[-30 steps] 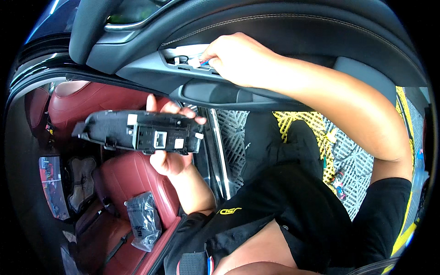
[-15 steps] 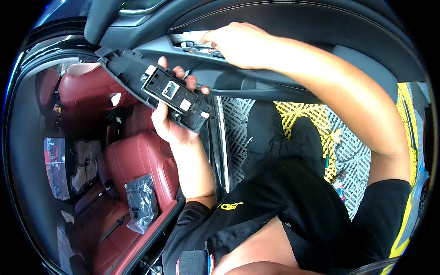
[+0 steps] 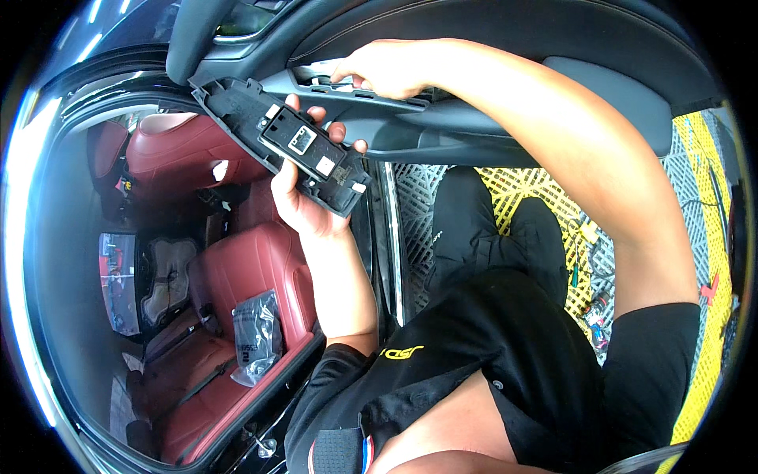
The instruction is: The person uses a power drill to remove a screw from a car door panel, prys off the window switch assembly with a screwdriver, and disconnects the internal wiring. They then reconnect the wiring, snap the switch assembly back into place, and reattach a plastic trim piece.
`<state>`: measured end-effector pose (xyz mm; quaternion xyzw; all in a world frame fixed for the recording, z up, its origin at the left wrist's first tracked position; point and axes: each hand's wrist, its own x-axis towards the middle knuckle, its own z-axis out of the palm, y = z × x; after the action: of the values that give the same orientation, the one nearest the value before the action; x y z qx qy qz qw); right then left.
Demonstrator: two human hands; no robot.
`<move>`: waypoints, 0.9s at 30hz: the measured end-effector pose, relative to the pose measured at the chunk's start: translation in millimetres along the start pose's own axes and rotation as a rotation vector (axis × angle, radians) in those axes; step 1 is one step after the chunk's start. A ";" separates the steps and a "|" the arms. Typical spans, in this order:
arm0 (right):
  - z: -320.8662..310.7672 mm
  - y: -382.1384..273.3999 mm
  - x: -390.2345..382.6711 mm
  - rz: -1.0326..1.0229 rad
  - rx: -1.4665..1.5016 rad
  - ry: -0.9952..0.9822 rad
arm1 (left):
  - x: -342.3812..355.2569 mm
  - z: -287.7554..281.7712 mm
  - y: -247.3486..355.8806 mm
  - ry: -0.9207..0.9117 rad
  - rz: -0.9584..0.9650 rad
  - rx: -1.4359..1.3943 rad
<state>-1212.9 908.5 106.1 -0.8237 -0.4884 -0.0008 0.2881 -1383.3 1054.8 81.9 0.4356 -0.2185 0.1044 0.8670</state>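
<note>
My left hand grips a black car-door window switch panel, thumb on one edge and fingers round the other. Its underside faces me, showing a switch block with a pale-framed connector socket. At the door armrest, my right hand reaches into the long opening with its fingers curled. The fingertips are partly hidden there, and what they pinch, if anything, cannot be made out. The panel is held just to the near left of that opening.
The dark door trim spans the far side. On the left are red car seats, one bearing a clear plastic bag. Grey and yellow grid matting covers the floor, with small tools lying on it at right.
The view has shifted slightly, so the car interior sits further right. My right hand stays at the armrest opening, its fingers a little deeper in. My left hand still holds the switch panel.
</note>
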 end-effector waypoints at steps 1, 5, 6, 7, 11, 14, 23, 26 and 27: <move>1.0 0.3 0.0 0.009 0.008 0.003 | -1.8 1.3 1.0 0.005 -0.001 0.006; -2.2 8.1 13.3 0.002 0.053 -0.095 | -2.3 4.0 0.7 0.013 0.013 0.017; 1.5 8.2 11.5 -0.008 0.048 -0.044 | -4.4 2.9 2.0 0.032 0.017 0.033; 4.8 8.4 9.6 -0.059 0.033 0.002 | -6.9 2.0 1.8 0.049 0.020 0.031; -11.1 0.2 3.9 0.136 0.278 -0.103 | -8.8 4.7 0.8 0.056 0.014 0.035; 0.8 1.8 10.1 -0.014 0.171 -0.099 | -12.1 1.5 0.4 0.063 0.017 0.040; 7.1 -16.0 -2.1 0.225 0.111 0.217 | -12.0 -1.0 7.5 0.236 0.121 0.253; 4.0 -20.6 -18.7 0.028 0.018 0.400 | -3.2 2.8 1.4 0.409 0.253 0.621; 4.7 -23.0 -27.8 -0.096 -0.044 0.474 | -0.7 -2.2 -2.5 0.461 0.305 0.788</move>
<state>-1247.3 896.6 105.2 -0.7824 -0.4456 -0.2185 0.3763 -1382.3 1055.1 78.7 0.6594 -0.0259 0.3991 0.6366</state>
